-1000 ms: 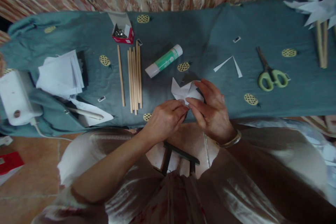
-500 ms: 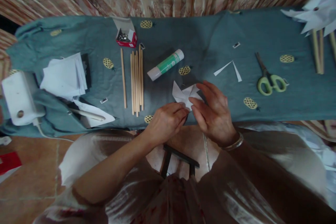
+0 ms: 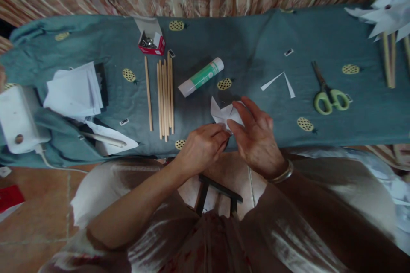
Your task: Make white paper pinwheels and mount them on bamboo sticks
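A white paper pinwheel (image 3: 221,113) with folded, pointed blades lies at the table's front edge between my hands. My left hand (image 3: 205,143) is closed on its lower left edge, fingertips pressed together. My right hand (image 3: 256,138) grips the right side, with the thumb near the middle of the paper and the curved forefinger on the upper blade. My fingers hide the pinwheel's lower and right parts. Just behind it lies a green and white glue stick (image 3: 203,76). Two thin paper strips (image 3: 290,85) rest to the right, near green-handled scissors (image 3: 329,98).
Several wooden sticks (image 3: 165,98) lie left of the glue stick, below an open red box (image 3: 152,45) of small metal pieces. Stacked paper (image 3: 72,89) and a white device with a cord (image 3: 22,119) are farther left. Finished pinwheels (image 3: 389,10) stand at the far right.
My right hand has shifted slightly left, its forefinger and thumb moving farther over the pinwheel. My left hand keeps its hold. The view has shifted slightly.
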`<state>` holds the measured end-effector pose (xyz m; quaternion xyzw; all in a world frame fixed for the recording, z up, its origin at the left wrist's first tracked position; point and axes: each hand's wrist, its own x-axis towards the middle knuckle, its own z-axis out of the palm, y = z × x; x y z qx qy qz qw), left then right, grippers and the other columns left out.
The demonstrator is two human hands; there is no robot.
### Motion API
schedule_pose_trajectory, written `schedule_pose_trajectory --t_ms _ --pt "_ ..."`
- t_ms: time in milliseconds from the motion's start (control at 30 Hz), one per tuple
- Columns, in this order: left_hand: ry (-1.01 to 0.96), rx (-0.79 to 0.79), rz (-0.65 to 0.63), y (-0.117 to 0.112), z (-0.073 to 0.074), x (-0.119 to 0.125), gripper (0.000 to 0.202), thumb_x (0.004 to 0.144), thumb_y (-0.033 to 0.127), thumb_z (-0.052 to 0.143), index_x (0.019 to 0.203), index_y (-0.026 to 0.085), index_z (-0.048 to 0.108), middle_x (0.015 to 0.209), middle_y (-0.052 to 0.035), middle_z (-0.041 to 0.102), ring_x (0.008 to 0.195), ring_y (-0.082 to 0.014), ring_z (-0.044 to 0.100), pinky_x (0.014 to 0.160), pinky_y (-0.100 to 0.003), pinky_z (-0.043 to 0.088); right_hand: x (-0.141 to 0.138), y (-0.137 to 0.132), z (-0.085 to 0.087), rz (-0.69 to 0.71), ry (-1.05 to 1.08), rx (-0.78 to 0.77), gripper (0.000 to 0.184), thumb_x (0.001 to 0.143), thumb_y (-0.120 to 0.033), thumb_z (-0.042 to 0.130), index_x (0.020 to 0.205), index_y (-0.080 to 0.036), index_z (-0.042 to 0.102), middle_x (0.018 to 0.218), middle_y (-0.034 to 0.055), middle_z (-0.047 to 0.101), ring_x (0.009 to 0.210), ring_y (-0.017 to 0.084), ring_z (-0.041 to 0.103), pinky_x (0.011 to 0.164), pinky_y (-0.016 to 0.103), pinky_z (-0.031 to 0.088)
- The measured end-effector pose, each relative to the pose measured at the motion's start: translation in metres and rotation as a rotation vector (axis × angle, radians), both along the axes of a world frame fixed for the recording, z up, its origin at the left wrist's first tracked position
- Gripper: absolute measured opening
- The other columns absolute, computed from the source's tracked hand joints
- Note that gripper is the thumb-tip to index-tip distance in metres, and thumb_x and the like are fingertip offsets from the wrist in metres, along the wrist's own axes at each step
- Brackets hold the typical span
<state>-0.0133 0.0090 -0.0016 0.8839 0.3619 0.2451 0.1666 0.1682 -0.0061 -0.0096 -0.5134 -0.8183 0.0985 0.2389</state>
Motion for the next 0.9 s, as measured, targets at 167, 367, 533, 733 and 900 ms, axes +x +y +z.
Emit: schedule_pose_trajectory --t_ms 167,367,533,733,900 --pt "0.040 -0.013 -0.010 0.000 0.001 0.000 0.019 0.094 0.014 0.051 0.086 0.013 0.068 0.083 -0.0070 0.069 0.078 -0.0176 0.068 0.072 -0.028 0.056 -0.008 0.000 -0.003 0.024 0.007 -0.016 0.037 0.101 -0.019 0.038 0.130 -0.036 0.053 0.155 -0.0010 0.045 0.150 0.025 0.030 0.113 0.050 0.037" --pt "-0.082 -0.118 0.044 0.010 0.012 -0.012 0.018 0.095 0.018 0.054 0.089 0.014 0.071 0.086 -0.0059 0.072 0.075 -0.0141 0.069 0.069 -0.024 0.053 -0.006 0.002 -0.006 0.033 -0.035 0.027 0.034 0.101 -0.018 0.037 0.123 -0.032 0.059 0.150 0.0017 0.052 0.149 0.024 0.032 0.112 0.050 0.038" --pt "-0.265 -0.164 0.189 0.028 0.023 -0.029 0.015 0.091 0.020 0.060 0.087 0.015 0.074 0.080 -0.0040 0.073 0.071 -0.0129 0.067 0.066 -0.022 0.050 -0.008 0.001 -0.006 0.053 -0.119 0.106 0.033 0.100 -0.016 0.033 0.117 -0.020 0.061 0.144 0.0120 0.056 0.149 0.024 0.031 0.107 0.050 0.042" --pt "-0.361 -0.098 0.275 0.040 0.037 -0.033 0.015 0.089 0.024 0.062 0.084 0.017 0.075 0.075 -0.0021 0.072 0.068 -0.0128 0.065 0.066 -0.022 0.049 -0.019 -0.003 -0.004 0.031 -0.109 0.076 0.038 0.099 -0.017 0.033 0.124 -0.022 0.061 0.147 0.0112 0.054 0.149 0.026 0.031 0.109 0.050 0.040" --pt "-0.415 -0.057 0.314 0.045 0.050 -0.034 0.015 0.088 0.023 0.062 0.084 0.017 0.075 0.076 -0.0014 0.072 0.066 -0.0113 0.063 0.065 -0.022 0.048 -0.017 0.000 -0.003 0.000 -0.110 0.083 0.039 0.099 -0.018 0.031 0.123 -0.021 0.062 0.148 0.0118 0.053 0.149 0.027 0.031 0.106 0.053 0.040"
